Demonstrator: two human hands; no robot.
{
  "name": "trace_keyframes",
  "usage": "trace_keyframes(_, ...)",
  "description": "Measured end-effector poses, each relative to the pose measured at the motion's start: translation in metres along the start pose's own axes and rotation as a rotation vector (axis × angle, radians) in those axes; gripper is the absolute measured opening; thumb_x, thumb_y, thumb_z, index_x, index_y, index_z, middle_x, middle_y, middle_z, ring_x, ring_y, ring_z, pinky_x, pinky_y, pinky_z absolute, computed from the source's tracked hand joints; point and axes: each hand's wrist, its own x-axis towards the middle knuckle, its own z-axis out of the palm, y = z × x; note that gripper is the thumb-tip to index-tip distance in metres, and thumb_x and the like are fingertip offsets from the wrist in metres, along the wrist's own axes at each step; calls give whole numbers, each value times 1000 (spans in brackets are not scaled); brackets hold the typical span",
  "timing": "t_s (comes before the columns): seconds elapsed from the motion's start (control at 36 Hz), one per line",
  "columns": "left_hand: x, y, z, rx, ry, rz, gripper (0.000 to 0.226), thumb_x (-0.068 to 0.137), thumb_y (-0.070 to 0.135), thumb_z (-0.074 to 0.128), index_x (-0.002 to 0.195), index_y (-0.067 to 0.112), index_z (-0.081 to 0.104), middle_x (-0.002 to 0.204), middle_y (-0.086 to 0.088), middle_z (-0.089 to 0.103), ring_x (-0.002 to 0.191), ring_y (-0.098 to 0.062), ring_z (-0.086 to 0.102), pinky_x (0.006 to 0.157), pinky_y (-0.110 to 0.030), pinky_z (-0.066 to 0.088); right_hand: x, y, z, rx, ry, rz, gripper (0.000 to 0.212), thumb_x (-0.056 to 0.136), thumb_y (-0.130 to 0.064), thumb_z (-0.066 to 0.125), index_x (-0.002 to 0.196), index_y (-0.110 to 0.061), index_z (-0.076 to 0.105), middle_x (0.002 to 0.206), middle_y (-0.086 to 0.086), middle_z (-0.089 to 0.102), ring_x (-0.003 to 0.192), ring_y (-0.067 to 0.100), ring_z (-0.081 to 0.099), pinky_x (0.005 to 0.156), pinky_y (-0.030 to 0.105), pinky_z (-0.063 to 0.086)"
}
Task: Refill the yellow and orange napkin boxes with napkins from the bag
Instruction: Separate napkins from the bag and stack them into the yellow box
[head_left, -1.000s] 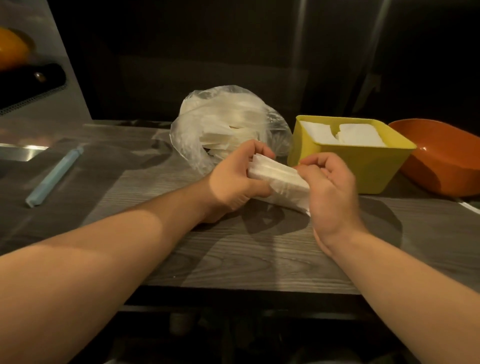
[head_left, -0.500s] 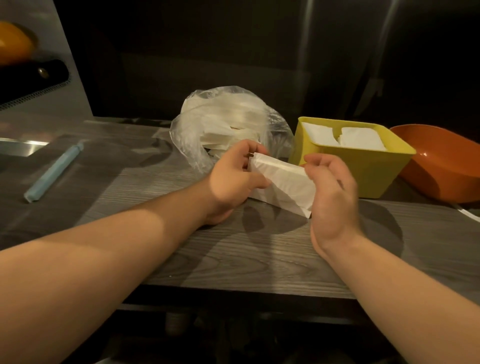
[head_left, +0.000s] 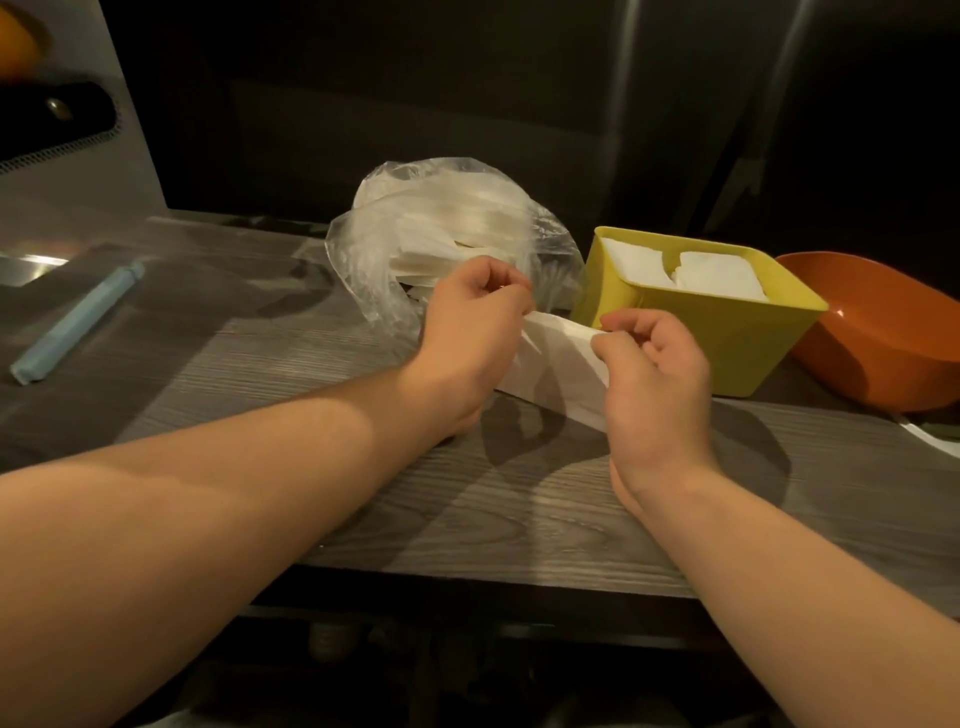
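A stack of white napkins (head_left: 558, 364) is held between both hands just above the wooden counter (head_left: 519, 509). My left hand (head_left: 467, 338) grips its left end, and my right hand (head_left: 654, 384) pinches its top right edge with curled fingers. Behind the hands lies a clear plastic bag (head_left: 447, 234) with more white napkins inside. The yellow box (head_left: 727, 332) stands right of the bag with two piles of napkins in it. The orange box (head_left: 883, 338) sits at the far right, and I see no napkins inside it.
A light blue stick-like object (head_left: 78, 322) lies on the counter at the left. A metal surface with a dark holder stands at the far left. The counter's front edge runs just below my forearms. A dark wall rises behind the bag.
The napkin stack has tilted more on edge and my right hand now pinches its top corner with closed fingers. My left hand turned slightly over the stack's left end.
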Motion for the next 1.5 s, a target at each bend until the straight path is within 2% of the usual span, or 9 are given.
trace_keyframes(0.14,-1,2,-1,-84,0,-24,10,94,8,58,94,9,68,83,-9,64,81,-24,59,74,-37,49,1,0,2,27,26,38,15,96,-16,58,86,-24,65,85,-3,62,82,14,58,69,31,49)
trace_keyframes(0.22,0,0,-1,-16,-28,7,8,94,9,61,89,11,67,82,-5,62,72,-13,59,62,-24,49,1,0,5,14,41,41,16,96,-20,57,84,-26,65,86,-1,63,85,20,58,72,38,49)
trace_keyframes(0.47,-3,5,-21,-213,-289,-195,29,80,26,60,105,12,60,102,-13,53,89,-25,52,77,-38,44,-1,-7,2,87,3,116,18,100,-22,52,87,-25,63,92,-3,60,83,14,56,58,21,44)
trace_keyframes(0.64,-4,2,-23,-101,-438,-127,56,53,2,49,106,17,59,110,-14,49,100,-30,46,75,-34,42,-4,-11,1,192,-74,123,21,77,-31,50,91,-21,60,92,1,56,82,16,55,50,17,44)
trace_keyframes(0.78,-1,-8,-23,-5,-448,-60,49,74,-18,52,105,18,57,100,-10,53,90,-25,52,68,-31,48,-7,-12,0,150,-128,111,27,66,-22,51,92,-25,59,97,3,55,93,25,54,69,36,45)
trace_keyframes(1.0,2,-5,-29,-40,-481,-88,49,66,-8,60,108,18,61,97,-11,60,86,-22,60,74,-36,55,-1,-7,-10,-185,-169,-41,39,86,7,63,103,-27,53,104,-3,55,89,11,56,48,8,44)
trace_keyframes(1.19,10,14,-44,2,-594,-106,54,85,-21,55,124,16,56,100,-12,67,91,-25,70,73,-32,60,17,-27,-27,-439,-471,-166,47,84,-2,69,101,-41,49,104,-12,56,98,6,57,72,22,55)
trace_keyframes(1.33,8,44,-46,71,-620,-37,57,84,-19,61,125,20,56,106,-13,68,93,-25,72,70,-27,58,36,-60,-38,-667,-766,-293,55,85,-14,72,118,-46,40,102,-22,53,94,-3,59,68,17,56)
trace_keyframes(1.5,16,87,-33,142,-579,98,62,81,-17,67,127,21,54,104,-13,74,96,-25,74,77,-33,62,65,-96,-43,-490,-880,-279,54,85,-10,72,118,-43,45,101,-8,64,88,11,70,67,26,61)
